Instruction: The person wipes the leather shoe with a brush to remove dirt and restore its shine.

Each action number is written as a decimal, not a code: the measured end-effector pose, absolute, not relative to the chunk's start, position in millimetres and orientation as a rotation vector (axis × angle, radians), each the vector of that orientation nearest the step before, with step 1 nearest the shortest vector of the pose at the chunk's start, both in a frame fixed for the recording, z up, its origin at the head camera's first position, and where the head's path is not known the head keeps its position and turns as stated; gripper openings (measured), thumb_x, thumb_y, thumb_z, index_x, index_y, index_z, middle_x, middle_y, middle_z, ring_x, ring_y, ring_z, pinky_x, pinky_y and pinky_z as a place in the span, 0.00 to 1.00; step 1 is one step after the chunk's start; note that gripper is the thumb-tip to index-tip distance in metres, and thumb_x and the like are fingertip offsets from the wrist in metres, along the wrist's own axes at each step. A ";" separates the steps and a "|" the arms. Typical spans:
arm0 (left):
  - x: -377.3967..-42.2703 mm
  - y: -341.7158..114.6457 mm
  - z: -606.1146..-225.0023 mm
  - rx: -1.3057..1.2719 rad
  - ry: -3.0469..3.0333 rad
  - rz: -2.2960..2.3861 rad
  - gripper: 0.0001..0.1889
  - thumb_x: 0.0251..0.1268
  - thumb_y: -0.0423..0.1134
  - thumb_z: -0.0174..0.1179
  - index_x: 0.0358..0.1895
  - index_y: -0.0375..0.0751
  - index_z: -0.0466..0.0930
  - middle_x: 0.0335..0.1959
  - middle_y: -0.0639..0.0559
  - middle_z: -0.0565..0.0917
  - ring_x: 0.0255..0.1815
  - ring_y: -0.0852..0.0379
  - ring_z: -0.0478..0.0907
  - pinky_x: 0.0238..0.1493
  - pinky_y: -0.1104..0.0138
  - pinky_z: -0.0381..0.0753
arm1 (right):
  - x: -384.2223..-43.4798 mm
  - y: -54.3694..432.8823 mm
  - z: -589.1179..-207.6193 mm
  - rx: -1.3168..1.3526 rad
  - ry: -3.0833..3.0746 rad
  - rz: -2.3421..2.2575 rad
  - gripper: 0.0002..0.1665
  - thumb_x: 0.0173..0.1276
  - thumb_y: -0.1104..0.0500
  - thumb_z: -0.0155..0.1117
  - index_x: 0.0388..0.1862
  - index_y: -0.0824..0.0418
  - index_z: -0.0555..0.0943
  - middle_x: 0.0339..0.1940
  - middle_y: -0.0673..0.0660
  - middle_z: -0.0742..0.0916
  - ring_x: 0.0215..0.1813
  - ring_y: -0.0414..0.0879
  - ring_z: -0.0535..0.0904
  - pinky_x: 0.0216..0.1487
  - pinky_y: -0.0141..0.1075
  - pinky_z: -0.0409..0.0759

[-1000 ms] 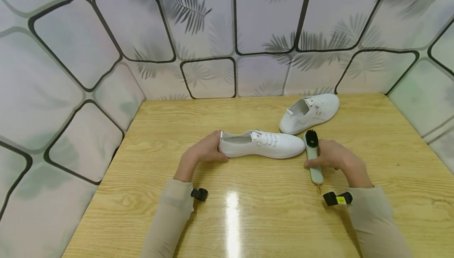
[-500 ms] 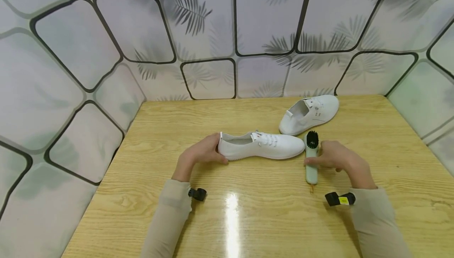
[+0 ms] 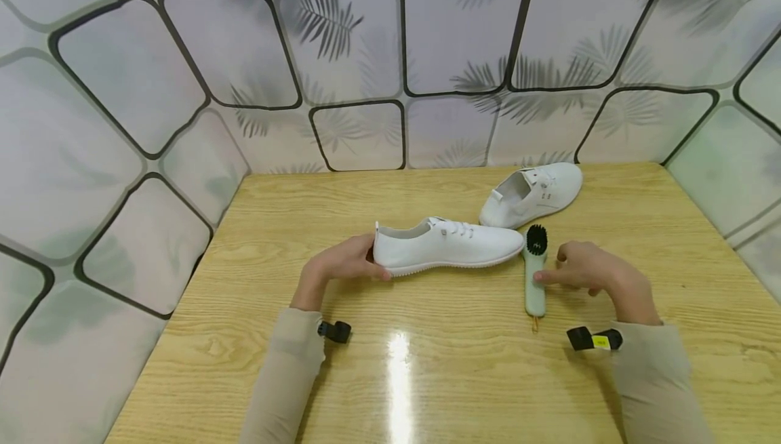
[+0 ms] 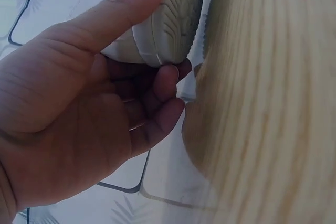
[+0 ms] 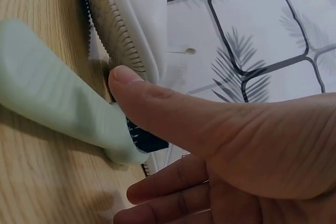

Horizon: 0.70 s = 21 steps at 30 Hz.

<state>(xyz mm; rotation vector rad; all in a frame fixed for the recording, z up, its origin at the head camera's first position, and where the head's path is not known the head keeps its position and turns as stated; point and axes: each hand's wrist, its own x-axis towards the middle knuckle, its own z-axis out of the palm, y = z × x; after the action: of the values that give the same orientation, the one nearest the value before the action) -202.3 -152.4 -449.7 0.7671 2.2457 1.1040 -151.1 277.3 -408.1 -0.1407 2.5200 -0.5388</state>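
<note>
My left hand (image 3: 346,261) grips the heel of a white lace-up shoe (image 3: 448,249). The shoe's heel is slightly raised, and its toe points right. In the left wrist view the thumb presses the side by the ridged sole (image 4: 181,14), with the other fingers curled below the heel. A pale green brush (image 3: 534,288) with black bristles lies on the table beside the toe, bristles up. My right hand (image 3: 588,271) is just right of the brush, its thumb over the handle in the head view. The right wrist view shows loosely spread fingers holding nothing.
A second white shoe (image 3: 537,193) lies further back on the right, close behind the first shoe's toe. The wooden table (image 3: 293,207) meets patterned panels (image 3: 360,132) at the back and sides. A short cord loop (image 3: 535,324) hangs from the brush handle.
The brush has been set straight on the table, and my right hand has let go of it and drawn slightly right. The left hand has lifted and tilted the held shoe's heel.
</note>
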 end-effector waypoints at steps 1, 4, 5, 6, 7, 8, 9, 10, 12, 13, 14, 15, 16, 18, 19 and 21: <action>-202.5 -153.1 -450.0 0.771 2.230 1.110 0.28 0.61 0.41 0.71 0.61 0.38 0.70 0.48 0.49 0.79 0.43 0.55 0.75 0.46 0.64 0.76 | -151.4 277.7 -408.3 -0.139 2.520 -0.537 0.53 0.63 0.34 0.67 0.58 0.84 0.68 0.48 0.76 0.79 0.32 0.55 0.81 0.28 0.43 0.82; -203.3 -154.1 -450.7 0.790 2.185 1.125 0.25 0.64 0.41 0.68 0.60 0.39 0.71 0.46 0.49 0.79 0.42 0.55 0.75 0.45 0.64 0.76 | -152.5 279.0 -409.2 -0.150 2.521 -0.534 0.53 0.63 0.34 0.67 0.58 0.83 0.69 0.47 0.75 0.80 0.33 0.55 0.81 0.28 0.43 0.82; -203.8 -154.5 -451.0 0.801 2.172 1.130 0.24 0.65 0.41 0.67 0.60 0.39 0.71 0.46 0.49 0.79 0.42 0.55 0.75 0.45 0.63 0.76 | -152.9 279.4 -409.4 -0.154 2.522 -0.533 0.53 0.63 0.34 0.67 0.58 0.83 0.69 0.47 0.75 0.80 0.33 0.54 0.81 0.28 0.43 0.81; -204.1 -154.8 -451.2 0.810 2.161 1.133 0.23 0.66 0.41 0.66 0.60 0.39 0.71 0.46 0.49 0.79 0.42 0.55 0.75 0.45 0.63 0.76 | -153.1 279.8 -409.6 -0.161 2.523 -0.532 0.53 0.63 0.34 0.67 0.57 0.83 0.69 0.47 0.75 0.80 0.33 0.54 0.81 0.28 0.43 0.81; -204.4 -155.2 -451.5 0.817 2.151 1.137 0.23 0.66 0.41 0.66 0.60 0.39 0.71 0.46 0.49 0.79 0.42 0.55 0.74 0.45 0.63 0.76 | -153.1 280.1 -409.5 -0.165 2.525 -0.532 0.53 0.63 0.34 0.67 0.57 0.83 0.69 0.47 0.75 0.80 0.32 0.54 0.81 0.28 0.43 0.81; -204.6 -155.3 -451.9 0.820 2.142 1.139 0.23 0.67 0.41 0.65 0.61 0.39 0.71 0.46 0.49 0.79 0.42 0.55 0.75 0.45 0.63 0.76 | -152.9 280.5 -409.4 -0.170 2.526 -0.535 0.53 0.63 0.34 0.67 0.57 0.83 0.69 0.47 0.75 0.80 0.32 0.54 0.81 0.28 0.43 0.81; -204.9 -155.7 -452.4 0.825 2.136 1.143 0.23 0.68 0.42 0.64 0.61 0.38 0.71 0.46 0.49 0.79 0.43 0.55 0.74 0.45 0.63 0.75 | -152.7 280.8 -409.1 -0.173 2.527 -0.539 0.53 0.63 0.34 0.67 0.58 0.83 0.69 0.47 0.75 0.80 0.32 0.53 0.81 0.28 0.43 0.81; -205.2 -156.2 -453.0 0.826 2.128 1.148 0.22 0.68 0.42 0.64 0.61 0.38 0.71 0.46 0.48 0.79 0.43 0.54 0.74 0.45 0.63 0.75 | -152.5 281.2 -408.9 -0.177 2.527 -0.544 0.53 0.63 0.34 0.67 0.58 0.83 0.69 0.47 0.76 0.80 0.31 0.53 0.81 0.28 0.43 0.81; -205.6 -157.5 -454.4 0.820 2.115 1.165 0.22 0.70 0.42 0.62 0.62 0.37 0.70 0.47 0.48 0.79 0.44 0.54 0.74 0.47 0.63 0.75 | -151.9 281.9 -408.4 -0.186 2.528 -0.556 0.53 0.63 0.35 0.67 0.59 0.84 0.68 0.48 0.77 0.80 0.31 0.53 0.81 0.28 0.43 0.81; -205.7 -158.0 -455.1 0.817 2.107 1.174 0.22 0.71 0.42 0.61 0.62 0.37 0.70 0.47 0.48 0.79 0.44 0.54 0.74 0.47 0.63 0.74 | -151.6 282.2 -408.2 -0.187 2.528 -0.560 0.53 0.63 0.35 0.67 0.59 0.84 0.67 0.48 0.77 0.80 0.30 0.53 0.81 0.28 0.43 0.81; -205.8 -158.5 -455.9 0.813 2.100 1.184 0.22 0.71 0.42 0.61 0.63 0.37 0.70 0.48 0.47 0.79 0.45 0.54 0.74 0.48 0.63 0.74 | -151.6 282.8 -408.2 -0.190 2.528 -0.567 0.53 0.64 0.35 0.67 0.59 0.84 0.67 0.48 0.77 0.80 0.30 0.53 0.81 0.29 0.43 0.82; -205.9 -159.1 -456.7 0.810 2.095 1.195 0.22 0.72 0.42 0.60 0.63 0.37 0.69 0.48 0.47 0.78 0.46 0.53 0.74 0.48 0.62 0.74 | -151.6 283.3 -408.1 -0.191 2.529 -0.571 0.53 0.64 0.35 0.67 0.60 0.84 0.67 0.48 0.76 0.80 0.31 0.53 0.82 0.29 0.43 0.82; -206.1 -159.7 -457.6 0.807 2.091 1.204 0.22 0.73 0.42 0.59 0.64 0.36 0.69 0.49 0.47 0.78 0.47 0.53 0.74 0.49 0.62 0.74 | -151.7 283.7 -408.3 -0.195 2.528 -0.576 0.53 0.64 0.36 0.67 0.60 0.85 0.67 0.48 0.76 0.80 0.31 0.53 0.82 0.29 0.43 0.82; -206.2 -160.8 -459.1 0.796 2.087 1.219 0.23 0.73 0.44 0.58 0.64 0.36 0.68 0.48 0.46 0.78 0.45 0.53 0.74 0.48 0.62 0.74 | -152.1 284.5 -408.5 -0.205 2.527 -0.582 0.53 0.65 0.36 0.67 0.59 0.85 0.67 0.47 0.76 0.81 0.32 0.53 0.82 0.29 0.44 0.82; -206.3 -160.8 -459.6 0.788 2.088 1.223 0.23 0.74 0.44 0.57 0.64 0.37 0.68 0.47 0.46 0.78 0.45 0.53 0.74 0.47 0.62 0.75 | -152.2 284.7 -408.6 -0.207 2.528 -0.585 0.53 0.65 0.36 0.67 0.59 0.85 0.67 0.46 0.75 0.81 0.32 0.52 0.82 0.29 0.43 0.82; -206.8 -160.6 -460.5 0.751 2.098 1.240 0.23 0.73 0.46 0.57 0.63 0.37 0.68 0.44 0.46 0.77 0.41 0.53 0.74 0.43 0.62 0.75 | -153.0 285.1 -409.3 -0.209 2.542 -0.599 0.53 0.65 0.36 0.66 0.59 0.85 0.67 0.46 0.75 0.81 0.32 0.52 0.82 0.29 0.43 0.82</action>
<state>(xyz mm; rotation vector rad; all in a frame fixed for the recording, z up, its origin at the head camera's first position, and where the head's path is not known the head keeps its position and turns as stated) -206.8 -160.6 -460.5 0.7515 2.0984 1.2400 -153.0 285.1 -409.3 -0.2089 2.5423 -0.5995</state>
